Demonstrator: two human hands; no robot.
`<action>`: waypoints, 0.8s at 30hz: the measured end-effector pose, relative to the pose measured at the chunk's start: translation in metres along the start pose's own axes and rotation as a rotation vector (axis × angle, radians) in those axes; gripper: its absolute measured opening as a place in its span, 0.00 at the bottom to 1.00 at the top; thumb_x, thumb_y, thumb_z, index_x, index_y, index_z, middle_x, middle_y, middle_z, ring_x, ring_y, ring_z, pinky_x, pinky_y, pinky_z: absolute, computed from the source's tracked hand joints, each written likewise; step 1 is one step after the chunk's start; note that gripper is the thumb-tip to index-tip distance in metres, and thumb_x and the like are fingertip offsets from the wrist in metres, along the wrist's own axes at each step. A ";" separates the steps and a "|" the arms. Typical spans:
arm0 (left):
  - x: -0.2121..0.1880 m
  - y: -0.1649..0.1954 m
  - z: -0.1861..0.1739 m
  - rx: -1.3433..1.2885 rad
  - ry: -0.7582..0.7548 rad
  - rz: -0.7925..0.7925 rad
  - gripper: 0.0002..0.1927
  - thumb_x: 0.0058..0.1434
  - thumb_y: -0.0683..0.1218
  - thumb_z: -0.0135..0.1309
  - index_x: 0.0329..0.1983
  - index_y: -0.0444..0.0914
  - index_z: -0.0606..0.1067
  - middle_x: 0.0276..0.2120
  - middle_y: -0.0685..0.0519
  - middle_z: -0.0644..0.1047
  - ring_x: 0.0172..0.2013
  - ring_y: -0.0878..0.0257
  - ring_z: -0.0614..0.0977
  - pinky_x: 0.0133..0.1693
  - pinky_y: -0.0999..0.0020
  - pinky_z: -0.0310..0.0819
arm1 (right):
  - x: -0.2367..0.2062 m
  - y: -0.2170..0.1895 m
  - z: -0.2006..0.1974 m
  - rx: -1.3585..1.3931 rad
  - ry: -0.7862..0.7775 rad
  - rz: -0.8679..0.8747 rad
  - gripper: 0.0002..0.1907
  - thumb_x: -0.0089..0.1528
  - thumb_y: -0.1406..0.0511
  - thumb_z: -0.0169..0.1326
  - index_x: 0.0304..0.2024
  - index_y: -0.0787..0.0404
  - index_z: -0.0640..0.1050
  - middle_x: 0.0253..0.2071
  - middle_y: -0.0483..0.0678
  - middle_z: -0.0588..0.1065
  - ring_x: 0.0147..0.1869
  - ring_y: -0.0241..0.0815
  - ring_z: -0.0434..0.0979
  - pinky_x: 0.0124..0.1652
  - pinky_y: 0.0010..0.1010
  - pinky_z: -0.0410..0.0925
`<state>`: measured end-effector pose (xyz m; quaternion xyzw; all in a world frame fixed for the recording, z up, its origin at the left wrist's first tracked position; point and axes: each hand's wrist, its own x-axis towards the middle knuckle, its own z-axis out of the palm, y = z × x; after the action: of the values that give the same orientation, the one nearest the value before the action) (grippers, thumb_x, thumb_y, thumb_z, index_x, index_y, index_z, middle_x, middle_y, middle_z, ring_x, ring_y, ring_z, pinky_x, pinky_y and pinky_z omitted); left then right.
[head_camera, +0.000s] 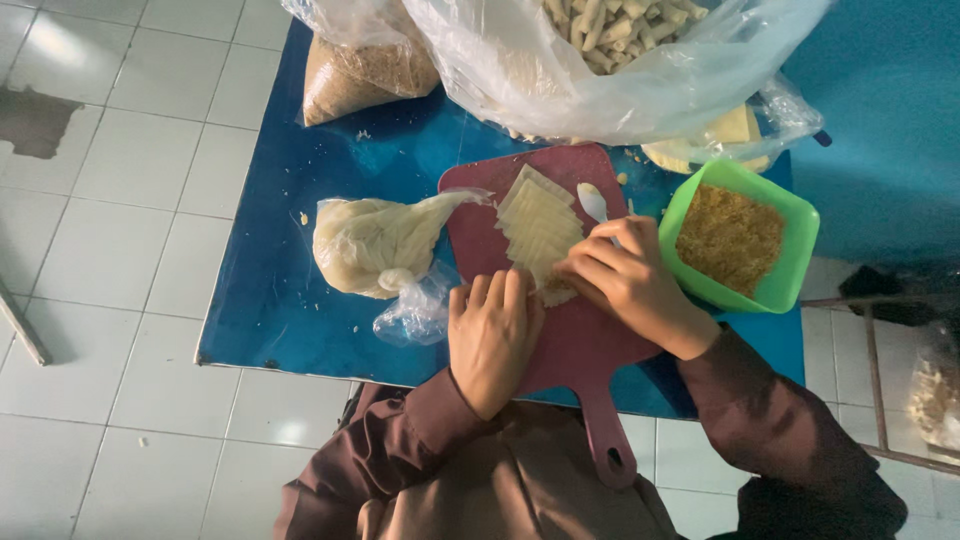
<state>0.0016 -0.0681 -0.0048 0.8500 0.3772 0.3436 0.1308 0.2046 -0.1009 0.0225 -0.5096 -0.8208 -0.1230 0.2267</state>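
1. We see a low blue table (300, 300) on a pale tiled floor (120, 200); everything else lies on it.
2. At its far edge slumps a large clear plastic bag (600, 90) of pale finger-shaped rolled pieces. These look already made, and there are many of them. Beside it, a smaller bag of brown crumbs (350, 75).
3. In the middle lies a dark red cutting board (590, 345), its handle pointing toward us.
4. Left of the board and touching its edge rests a knotted plastic bag of pale filling (375, 245), still well filled, so we judge that plenty of work is left.
5. Right of the board, just beside it, stands a green square bowl (790, 230) holding brown crumbs (730, 235), nearly full.
6. On the board's upper half sits a fanned stack of thin pale wrapper sheets (538, 220), a fair number still unused.
7. Our right hand (630, 280) curls its fingers over the piece being worked (555, 290) at the near end of the stack, pinching it. A white spoon (592, 200) pokes out just beyond the fingers; whether the hand grips its handle we cannot tell.
8. Our left hand (492, 335) lies palm-down on the board with fingers loosely bent, the fingertips pressing on the same piece from the near side rather than closing around it.
9. That piece sits at the board's middle, between both hands, mostly hidden, so we cannot tell how far it is folded.
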 end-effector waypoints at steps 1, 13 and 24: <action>0.000 0.000 0.000 0.005 0.004 0.012 0.07 0.63 0.45 0.57 0.40 0.40 0.72 0.33 0.53 0.73 0.37 0.56 0.76 0.42 0.57 0.66 | 0.000 -0.001 -0.001 -0.018 0.008 0.007 0.09 0.56 0.67 0.67 0.37 0.59 0.80 0.40 0.41 0.75 0.51 0.46 0.72 0.52 0.43 0.63; 0.006 0.003 0.003 -0.003 0.035 0.125 0.07 0.64 0.45 0.57 0.43 0.41 0.72 0.35 0.53 0.73 0.41 0.57 0.77 0.48 0.57 0.67 | -0.006 -0.013 -0.012 0.127 -0.061 0.363 0.06 0.61 0.71 0.61 0.39 0.63 0.77 0.41 0.50 0.74 0.42 0.53 0.79 0.38 0.39 0.72; -0.001 -0.010 0.007 -0.022 -0.089 0.208 0.16 0.60 0.42 0.52 0.52 0.40 0.74 0.44 0.54 0.77 0.47 0.58 0.78 0.54 0.57 0.68 | -0.015 -0.012 -0.002 0.353 -0.129 0.585 0.09 0.59 0.69 0.62 0.39 0.63 0.75 0.38 0.51 0.75 0.37 0.48 0.82 0.34 0.35 0.73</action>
<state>0.0002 -0.0618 -0.0153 0.8977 0.2767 0.3212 0.1204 0.2003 -0.1186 0.0177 -0.6830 -0.6613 0.1237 0.2845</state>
